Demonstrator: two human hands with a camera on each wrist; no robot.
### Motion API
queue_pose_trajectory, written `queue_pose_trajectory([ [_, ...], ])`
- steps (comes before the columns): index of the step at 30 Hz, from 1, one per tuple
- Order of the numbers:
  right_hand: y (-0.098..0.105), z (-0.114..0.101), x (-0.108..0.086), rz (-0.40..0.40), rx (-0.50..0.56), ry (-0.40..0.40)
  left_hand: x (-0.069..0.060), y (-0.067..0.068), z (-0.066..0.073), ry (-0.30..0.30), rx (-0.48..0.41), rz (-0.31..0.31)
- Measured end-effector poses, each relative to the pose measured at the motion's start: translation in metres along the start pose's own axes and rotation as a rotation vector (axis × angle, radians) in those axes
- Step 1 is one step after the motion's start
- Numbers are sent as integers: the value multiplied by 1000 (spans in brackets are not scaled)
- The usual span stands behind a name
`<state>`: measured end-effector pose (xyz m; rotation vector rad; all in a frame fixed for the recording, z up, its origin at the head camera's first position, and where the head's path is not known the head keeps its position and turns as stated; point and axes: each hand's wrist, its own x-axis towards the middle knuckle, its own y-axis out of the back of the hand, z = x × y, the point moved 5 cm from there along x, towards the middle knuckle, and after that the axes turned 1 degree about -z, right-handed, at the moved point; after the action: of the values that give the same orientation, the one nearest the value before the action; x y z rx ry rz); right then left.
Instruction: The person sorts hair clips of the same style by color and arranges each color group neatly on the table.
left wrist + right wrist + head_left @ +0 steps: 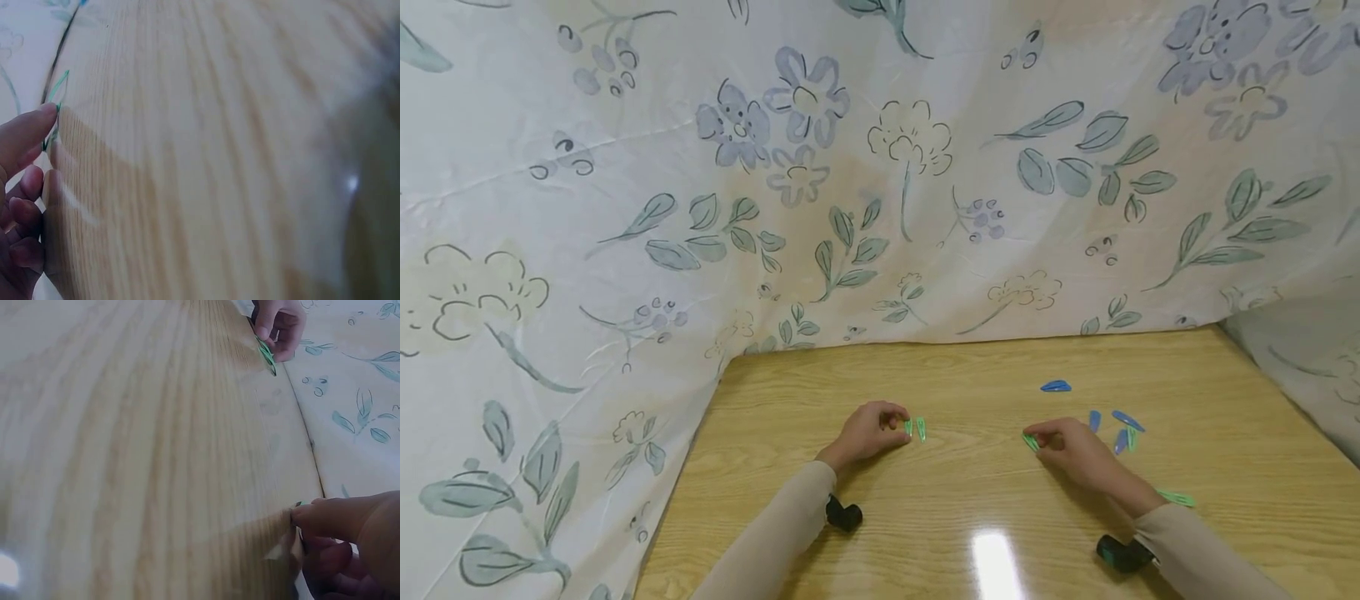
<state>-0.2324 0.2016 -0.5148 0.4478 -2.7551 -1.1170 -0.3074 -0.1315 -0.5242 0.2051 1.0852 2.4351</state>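
Observation:
Left of the table's middle, my left hand (871, 431) pinches a green snap hair clip (908, 427) lengthwise between thumb and a fingertip, low at the tabletop. Just right of it, a second green hair clip (921, 429) lies almost parallel, apart from the fingers. In the left wrist view the left hand (25, 187) partly hides the clips. My right hand (1075, 454) pinches another green hair clip (1031, 442) by thumb and index finger, over the table. The right wrist view shows only a sliver of that clip (299, 504) beyond the fingertips.
Several blue hair clips lie at the right, one blue clip (1056, 386) farther back. A green clip (1132, 438) sits among them, and another green clip (1176, 498) lies beside the right wrist. Floral cloth (925, 250) hangs around the wooden table (955, 483).

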Motion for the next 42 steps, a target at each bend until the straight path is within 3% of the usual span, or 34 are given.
queue_pose_trajectory([
  [19,-2,0,5,-71,100,36,0,0,1,-13,3,-1],
  [29,-2,4,6,-121,246,103,1,-1,1,-10,4,-5],
  [42,-4,2,13,-93,388,29,2,-1,0,-19,14,4],
])
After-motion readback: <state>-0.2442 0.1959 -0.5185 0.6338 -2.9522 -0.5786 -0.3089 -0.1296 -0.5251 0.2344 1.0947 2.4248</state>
